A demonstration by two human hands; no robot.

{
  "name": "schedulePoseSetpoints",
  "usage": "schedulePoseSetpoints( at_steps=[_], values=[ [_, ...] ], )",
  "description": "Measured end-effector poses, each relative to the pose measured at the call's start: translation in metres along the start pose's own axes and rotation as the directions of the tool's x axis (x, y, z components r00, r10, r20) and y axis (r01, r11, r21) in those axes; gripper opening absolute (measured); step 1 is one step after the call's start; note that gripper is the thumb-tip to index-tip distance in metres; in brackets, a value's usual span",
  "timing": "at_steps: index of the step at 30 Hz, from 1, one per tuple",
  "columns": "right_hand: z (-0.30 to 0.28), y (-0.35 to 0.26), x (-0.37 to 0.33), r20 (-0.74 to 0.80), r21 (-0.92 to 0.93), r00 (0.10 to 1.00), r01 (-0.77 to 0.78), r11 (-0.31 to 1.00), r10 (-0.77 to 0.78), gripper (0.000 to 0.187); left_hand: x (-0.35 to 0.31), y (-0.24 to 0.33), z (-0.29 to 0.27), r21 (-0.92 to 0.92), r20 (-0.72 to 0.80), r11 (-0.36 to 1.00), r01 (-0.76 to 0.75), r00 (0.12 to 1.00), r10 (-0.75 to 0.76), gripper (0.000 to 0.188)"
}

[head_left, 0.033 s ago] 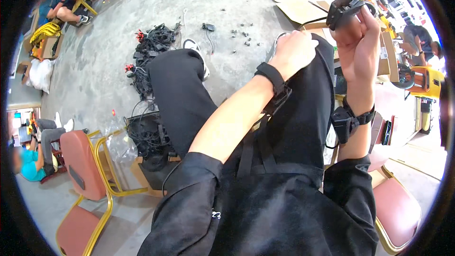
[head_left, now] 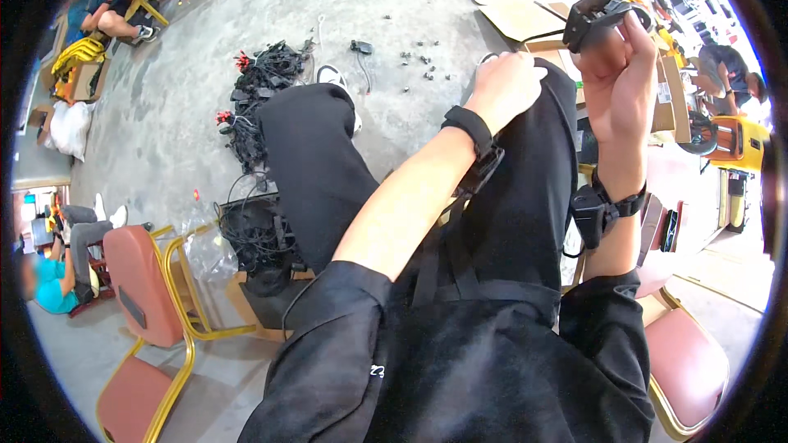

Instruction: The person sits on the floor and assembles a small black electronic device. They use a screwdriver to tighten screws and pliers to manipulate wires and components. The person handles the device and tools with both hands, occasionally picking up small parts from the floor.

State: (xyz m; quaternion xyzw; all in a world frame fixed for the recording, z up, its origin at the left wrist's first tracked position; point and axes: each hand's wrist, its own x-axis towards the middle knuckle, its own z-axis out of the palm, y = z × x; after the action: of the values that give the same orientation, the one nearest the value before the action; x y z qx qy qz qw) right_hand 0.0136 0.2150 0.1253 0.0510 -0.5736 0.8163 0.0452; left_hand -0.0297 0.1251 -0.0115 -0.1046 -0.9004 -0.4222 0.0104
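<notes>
Raised at the upper right, my right hand (head_left: 620, 82) is closed on a small black device (head_left: 593, 23), gripping it between thumb and fingers. A black cable (head_left: 543, 35) runs from the device toward my left hand (head_left: 506, 92). That hand is closed in a fist over my right knee, and whatever its fingers may hold is hidden. A black strap with a module (head_left: 597, 213) sits on my right wrist, and another black band (head_left: 469, 127) is around my left wrist.
A heap of black cabled devices (head_left: 271, 66) lies left of my feet, beside a black crate (head_left: 261, 234). Small dark parts (head_left: 423, 59) and one cabled device (head_left: 361, 47) are on the floor. An open cardboard box (head_left: 673, 98) stands right; chairs (head_left: 144, 279) flank me. Other people sit around.
</notes>
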Motion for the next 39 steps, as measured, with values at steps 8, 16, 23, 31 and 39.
schedulePoseSetpoints(
  at_steps=[8, 16, 23, 31, 39],
  values=[
    [0.020, 0.045, 0.042, -0.029, 0.092, 0.999, 0.033, 0.995, -0.030, 0.039, 0.010, -0.175, 0.047, -0.296, 0.196, 0.913, 0.279, 0.954, -0.228, 0.045],
    [0.011, 0.155, 0.093, 0.137, 0.143, 0.946, -0.311, 0.940, 0.293, 0.044, -0.109, -0.366, 0.061, 0.230, 0.268, 0.572, 0.787, 0.514, -0.815, 0.027],
    [0.003, 0.147, 0.113, 0.116, 0.054, 0.816, -0.575, 0.817, 0.566, 0.026, -0.150, -0.379, 0.145, 0.711, 0.419, 0.401, 0.578, 0.109, -0.901, 0.044],
    [-0.024, 0.150, 0.119, 0.115, 0.117, 0.786, -0.618, 0.778, 0.607, 0.027, -0.186, -0.391, 0.163, 0.660, 0.485, 0.398, 0.637, 0.043, -0.873, 0.043],
    [-0.036, 0.141, 0.101, 0.125, -0.043, 0.921, -0.368, 0.929, 0.370, 0.045, -0.008, -0.274, 0.024, 0.030, 0.513, 0.592, 0.805, 0.496, -0.701, 0.022]
  ],
)
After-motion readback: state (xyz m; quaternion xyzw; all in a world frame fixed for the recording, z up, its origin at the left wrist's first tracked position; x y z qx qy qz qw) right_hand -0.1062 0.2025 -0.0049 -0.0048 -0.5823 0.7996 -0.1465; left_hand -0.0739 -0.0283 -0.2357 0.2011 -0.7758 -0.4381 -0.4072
